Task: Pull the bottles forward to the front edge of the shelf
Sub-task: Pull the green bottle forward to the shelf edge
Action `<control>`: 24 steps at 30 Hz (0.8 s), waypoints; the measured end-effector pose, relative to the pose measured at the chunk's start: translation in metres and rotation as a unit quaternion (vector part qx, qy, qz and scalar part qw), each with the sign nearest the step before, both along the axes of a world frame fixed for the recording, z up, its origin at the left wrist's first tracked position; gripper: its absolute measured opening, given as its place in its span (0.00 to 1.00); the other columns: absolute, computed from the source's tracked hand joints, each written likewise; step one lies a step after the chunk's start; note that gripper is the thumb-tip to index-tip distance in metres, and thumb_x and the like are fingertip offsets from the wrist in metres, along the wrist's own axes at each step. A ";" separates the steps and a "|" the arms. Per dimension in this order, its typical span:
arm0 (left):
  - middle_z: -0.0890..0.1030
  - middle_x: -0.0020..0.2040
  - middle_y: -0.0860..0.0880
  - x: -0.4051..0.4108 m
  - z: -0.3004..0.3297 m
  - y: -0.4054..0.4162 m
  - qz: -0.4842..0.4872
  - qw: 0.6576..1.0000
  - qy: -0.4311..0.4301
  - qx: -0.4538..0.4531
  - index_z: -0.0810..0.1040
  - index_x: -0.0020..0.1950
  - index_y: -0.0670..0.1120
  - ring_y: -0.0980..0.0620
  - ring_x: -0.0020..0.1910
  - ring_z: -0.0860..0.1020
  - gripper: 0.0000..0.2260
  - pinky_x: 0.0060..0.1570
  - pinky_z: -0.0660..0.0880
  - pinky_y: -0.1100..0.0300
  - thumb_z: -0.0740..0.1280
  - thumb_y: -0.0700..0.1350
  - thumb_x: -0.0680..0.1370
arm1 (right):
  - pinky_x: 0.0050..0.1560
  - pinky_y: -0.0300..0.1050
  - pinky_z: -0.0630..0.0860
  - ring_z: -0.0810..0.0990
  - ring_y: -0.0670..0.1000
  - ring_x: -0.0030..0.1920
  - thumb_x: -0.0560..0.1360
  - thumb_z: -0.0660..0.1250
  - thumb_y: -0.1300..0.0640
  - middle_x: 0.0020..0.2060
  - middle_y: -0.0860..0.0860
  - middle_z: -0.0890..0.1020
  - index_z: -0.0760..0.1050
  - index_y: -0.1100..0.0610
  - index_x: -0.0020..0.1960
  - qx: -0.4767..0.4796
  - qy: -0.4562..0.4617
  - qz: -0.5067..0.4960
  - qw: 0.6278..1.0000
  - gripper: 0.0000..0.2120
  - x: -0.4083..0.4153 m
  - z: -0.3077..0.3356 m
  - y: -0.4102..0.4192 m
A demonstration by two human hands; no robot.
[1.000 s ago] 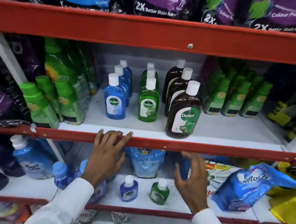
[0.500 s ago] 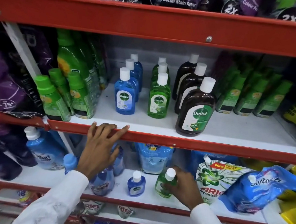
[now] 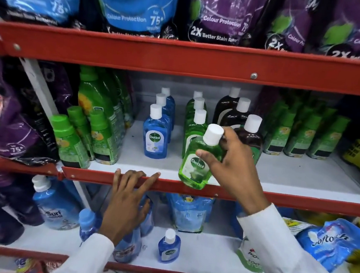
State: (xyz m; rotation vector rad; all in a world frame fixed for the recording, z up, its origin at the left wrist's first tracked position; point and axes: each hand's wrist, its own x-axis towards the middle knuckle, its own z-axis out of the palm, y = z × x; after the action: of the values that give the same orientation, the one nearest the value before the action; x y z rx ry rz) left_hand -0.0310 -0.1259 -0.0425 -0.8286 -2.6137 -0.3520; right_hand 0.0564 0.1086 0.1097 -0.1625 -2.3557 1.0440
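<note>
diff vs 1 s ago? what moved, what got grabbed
The right hand took the small green Dettol bottle off the lower shelf and lifted it, tilted, to the middle shelf's red front edge. The left hand stayed on that edge; the small blue bottle below stayed put.

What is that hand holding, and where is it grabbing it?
The right hand holds a small green Dettol bottle by its upper body, just under the white cap. The left hand holds nothing; its fingers rest on the red shelf edge.
</note>
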 end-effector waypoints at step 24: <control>0.70 0.67 0.47 -0.005 -0.010 -0.003 -0.001 1.000 0.019 -0.017 0.54 0.80 0.60 0.43 0.71 0.67 0.38 0.80 0.50 0.37 0.67 0.53 0.73 | 0.67 0.44 0.73 0.78 0.54 0.65 0.71 0.77 0.57 0.66 0.55 0.79 0.64 0.55 0.73 0.040 -0.001 -0.024 0.999 0.35 -0.044 -0.025 0.008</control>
State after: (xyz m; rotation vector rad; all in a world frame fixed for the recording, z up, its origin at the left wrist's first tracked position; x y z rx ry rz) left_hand -0.0355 -0.1286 -0.0526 -0.8421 -2.5897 -0.2897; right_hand 0.0125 0.1163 0.0844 -0.1898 -2.3794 0.9250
